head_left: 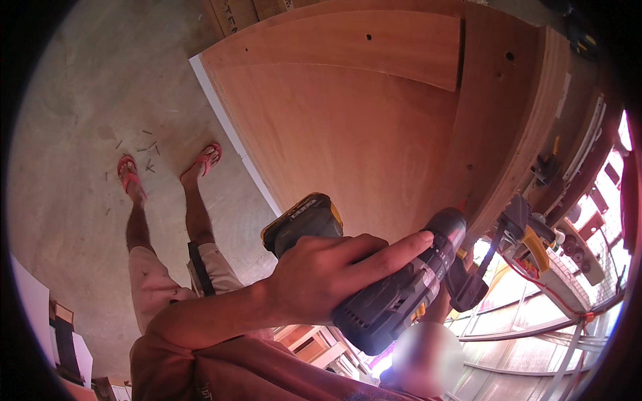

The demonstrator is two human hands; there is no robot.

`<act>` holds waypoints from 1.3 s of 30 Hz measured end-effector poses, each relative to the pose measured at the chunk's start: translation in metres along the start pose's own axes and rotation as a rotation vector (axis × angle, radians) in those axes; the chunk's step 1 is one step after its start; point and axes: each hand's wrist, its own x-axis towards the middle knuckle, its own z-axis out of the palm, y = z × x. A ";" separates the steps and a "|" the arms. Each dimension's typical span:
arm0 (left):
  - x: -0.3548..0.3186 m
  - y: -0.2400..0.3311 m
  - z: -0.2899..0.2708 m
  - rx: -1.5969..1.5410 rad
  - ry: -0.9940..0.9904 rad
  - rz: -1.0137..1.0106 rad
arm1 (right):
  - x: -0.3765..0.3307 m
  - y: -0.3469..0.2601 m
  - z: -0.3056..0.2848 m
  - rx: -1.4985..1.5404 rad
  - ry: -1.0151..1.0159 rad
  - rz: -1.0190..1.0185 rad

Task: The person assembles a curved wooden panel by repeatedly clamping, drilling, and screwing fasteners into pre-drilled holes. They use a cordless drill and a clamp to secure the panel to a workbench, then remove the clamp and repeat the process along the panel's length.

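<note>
Cordless drill (394, 281), dark grey and black with yellow trim and a battery block (304, 224) at the foot of its grip, sits in the middle of the head view, its chuck end up against the edge of a large plywood panel (348, 134). One hand (321, 274), reaching in from the lower left on a bare forearm, is closed around the drill's grip, with the forefinger laid straight along the side of the body toward the chuck. From the picture I cannot tell for certain whether this is the person's left or right hand. A second hand seems to sit behind the chuck, mostly hidden, so its state cannot be told.

By its look, the drill is rigid and fairly heavy, with most of its weight low in the battery, so it is best held at the rubbery grip between body and battery, as it is here. The smooth, stiff panel would be awkward to shift alone.

Beyond the panel's white edge are a concrete floor (80, 87), scattered screws (144, 150) and feet in red sandals (127, 174). A clamp (528, 234) shows at the right.
</note>
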 end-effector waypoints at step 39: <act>0.013 0.002 -0.006 0.024 -0.046 0.018 | -0.018 -0.011 0.012 -0.020 -0.052 0.045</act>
